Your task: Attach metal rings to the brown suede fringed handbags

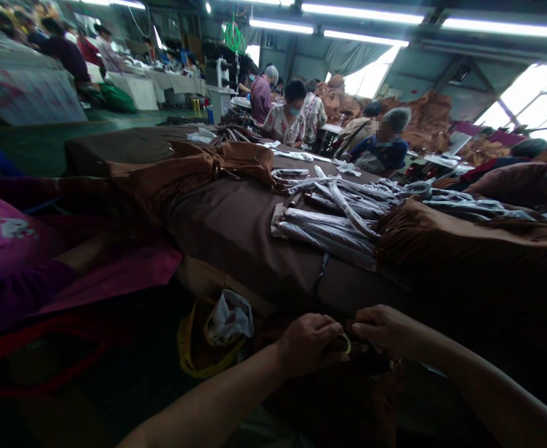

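My left hand (308, 342) and my right hand (383, 331) meet at the near edge of the table, both with fingers curled. Between them sits a small gold metal ring (345, 343), pinched by the fingers of both hands, attached to a dark brown piece (371, 367) in the shadow below. What lies under the hands is too dark to make out further. A heap of grey wrapped straps (338, 218) lies on the brown cloth (236, 230) beyond my hands.
Brown bags (198, 165) pile at the table's left, brown fringed material (464, 242) at the right. A yellow bag with white cloth (221, 323) hangs at the near edge. A person in pink (25, 261) sits at left. Several people work at the far end.
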Demonstrator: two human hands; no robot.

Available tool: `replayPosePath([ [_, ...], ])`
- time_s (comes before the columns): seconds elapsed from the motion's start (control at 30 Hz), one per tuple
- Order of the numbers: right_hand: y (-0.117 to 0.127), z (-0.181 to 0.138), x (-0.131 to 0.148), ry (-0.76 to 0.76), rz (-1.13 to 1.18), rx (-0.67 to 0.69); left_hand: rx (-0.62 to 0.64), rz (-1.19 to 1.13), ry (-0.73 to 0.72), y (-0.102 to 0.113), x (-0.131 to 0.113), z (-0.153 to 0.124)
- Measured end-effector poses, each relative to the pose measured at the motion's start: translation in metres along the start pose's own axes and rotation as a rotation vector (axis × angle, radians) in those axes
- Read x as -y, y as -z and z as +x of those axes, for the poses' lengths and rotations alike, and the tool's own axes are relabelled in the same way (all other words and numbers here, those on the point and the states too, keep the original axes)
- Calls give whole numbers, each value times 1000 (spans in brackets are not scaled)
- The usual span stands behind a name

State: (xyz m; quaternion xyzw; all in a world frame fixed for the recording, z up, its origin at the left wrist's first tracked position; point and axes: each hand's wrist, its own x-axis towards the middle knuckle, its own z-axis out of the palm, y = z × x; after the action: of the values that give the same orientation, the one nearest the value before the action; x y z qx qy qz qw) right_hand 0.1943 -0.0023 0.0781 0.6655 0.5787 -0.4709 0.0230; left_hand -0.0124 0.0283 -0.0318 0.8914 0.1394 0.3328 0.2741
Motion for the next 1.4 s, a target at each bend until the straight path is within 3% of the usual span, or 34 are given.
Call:
replayPosePath([
  [0.27,-7,6,3,-1,26,-13,19,17,-64,-1,3,2],
  [0.43,-12,8,6,-40,67,-47,36,-12,16,-6,6,0],
  [0.63,-15,9,-6,-48,156,-81,-52,-110,129,-11,8,0],
  [1.0,-13,8,-11,-52,254,-167,46,94,30,-10,6,3],
  [1.13,-15,8,-9,-23,283,-162,21,23,51,-14,7,1],
  [1.3,-16,8,-11,-26,337,-157,-94,-76,182,-21,7,-5],
  [1.4,-16,7,-11,-33,345,-160,-76,-47,139,-22,7,-6],
])
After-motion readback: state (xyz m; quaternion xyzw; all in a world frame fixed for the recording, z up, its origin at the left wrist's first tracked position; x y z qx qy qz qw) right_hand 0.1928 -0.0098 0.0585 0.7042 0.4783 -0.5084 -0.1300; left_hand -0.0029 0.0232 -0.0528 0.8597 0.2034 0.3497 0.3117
